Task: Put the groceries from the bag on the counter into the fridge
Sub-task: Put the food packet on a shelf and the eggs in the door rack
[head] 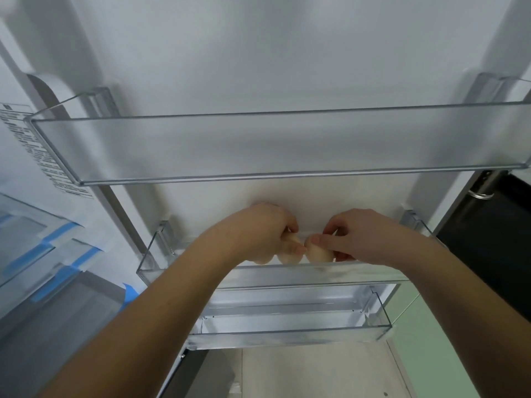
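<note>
I face the inside of the open fridge door. Both hands reach into the middle door shelf (161, 268), a clear plastic bin. My left hand (258, 231) grips a pale egg (290, 255). My right hand (365, 237) pinches another pale egg (317, 252) right beside it. The two eggs nearly touch, just above the shelf's front wall. Fingers cover much of each egg. I cannot tell whether the eggs rest on the shelf floor.
A wide clear upper door shelf (258, 145) hangs above the hands. A lower door shelf (287, 326) sits beneath them. The fridge interior with blue-taped shelves (43, 248) lies to the left. A dark appliance (488, 239) and a green surface (425, 340) stand on the right.
</note>
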